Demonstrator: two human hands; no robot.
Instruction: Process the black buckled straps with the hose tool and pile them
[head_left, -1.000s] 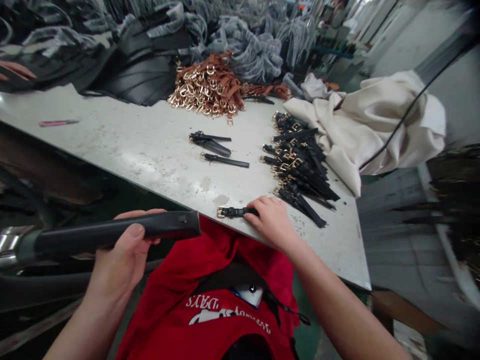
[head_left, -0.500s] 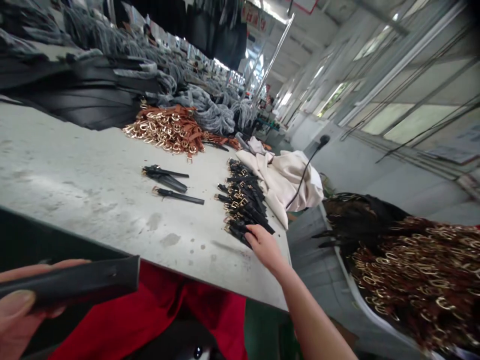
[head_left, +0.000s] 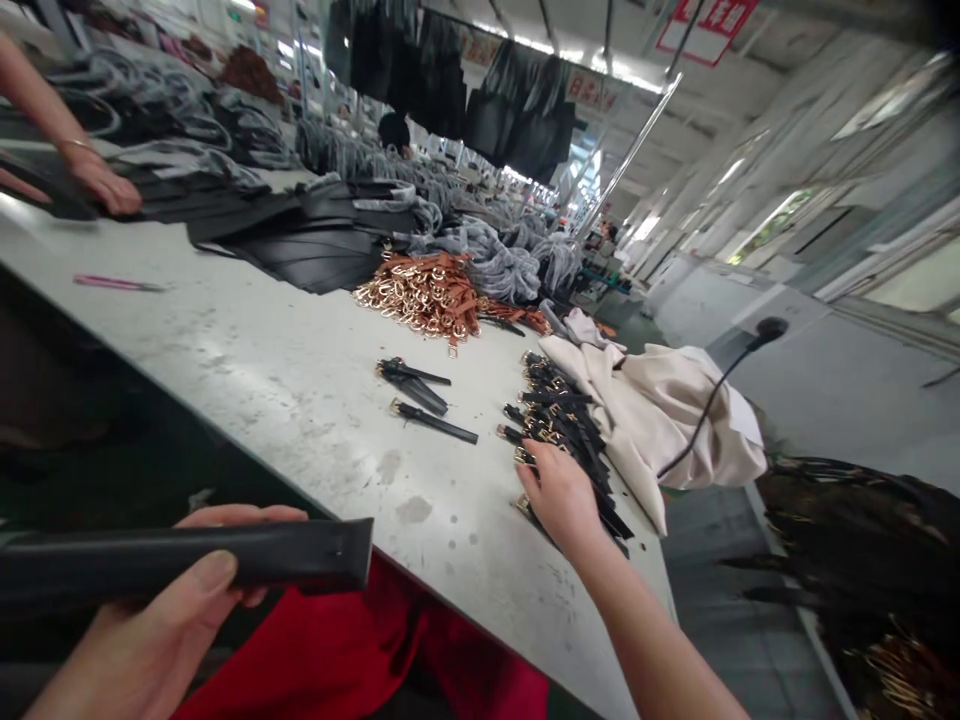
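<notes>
My left hand (head_left: 176, 610) grips a wide black leather strap (head_left: 300, 555) at lower left, thumb in front and fingers behind. The strap's square-cut end points right. Over a pile of short black buckled straps (head_left: 570, 415), my right hand (head_left: 559, 490) is closed with its fingertips at a gold buckle; the palm side is hidden. One more buckled strap (head_left: 526, 508) lies partly beneath this hand. Left of the pile, a few similar straps (head_left: 435, 421) rest apart on the pale table (head_left: 315, 400).
Behind lies a heap of brown straps with gold rings (head_left: 427, 295), beside stacked black leather pieces (head_left: 300, 240). Beige cloth (head_left: 660, 400) and a black cord are at the right edge. A co-worker's hand (head_left: 101, 180) touches black leather at far left, near a pink tool (head_left: 112, 283).
The view has swung left, bringing in the co-worker's hands. My right hand has shifted from the near end of the pile to straps farther up. My left hand still holds the black strap.
</notes>
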